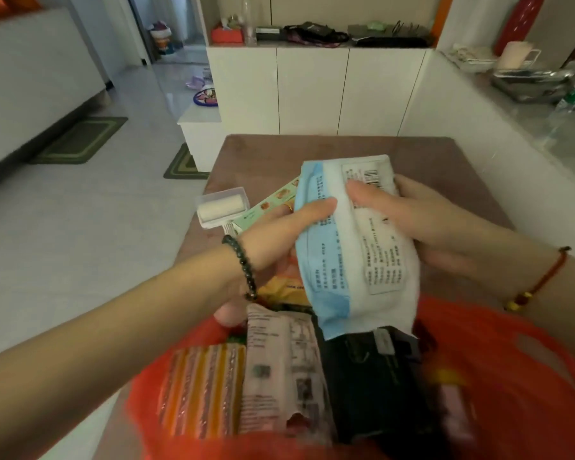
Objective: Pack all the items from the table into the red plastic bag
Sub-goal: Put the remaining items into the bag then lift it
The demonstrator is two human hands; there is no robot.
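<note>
Brown tabletop (429,154), near edge: red plastic bag (498,346) gapes upward and holds a striped pack (203,393), a pink pack (279,366) and a black pack (372,386). Left hand (289,227) and right hand (422,217) both clasp the white-and-blue packet (356,247) above its mouth, thumbs on top. The packet is tilted end-down, presumably to slot in. Lint roller (221,205) and green packet (266,207) lie far-left, not yet packed.

A: Views?
B: One. Head-worn, wide-angle, facing forward and down.
A: Range?
B: Close over the red thin plastic bag (512,353); brown square table (445,161) mid-frame; white flat-door cabinets (312,91) far ahead.
</note>
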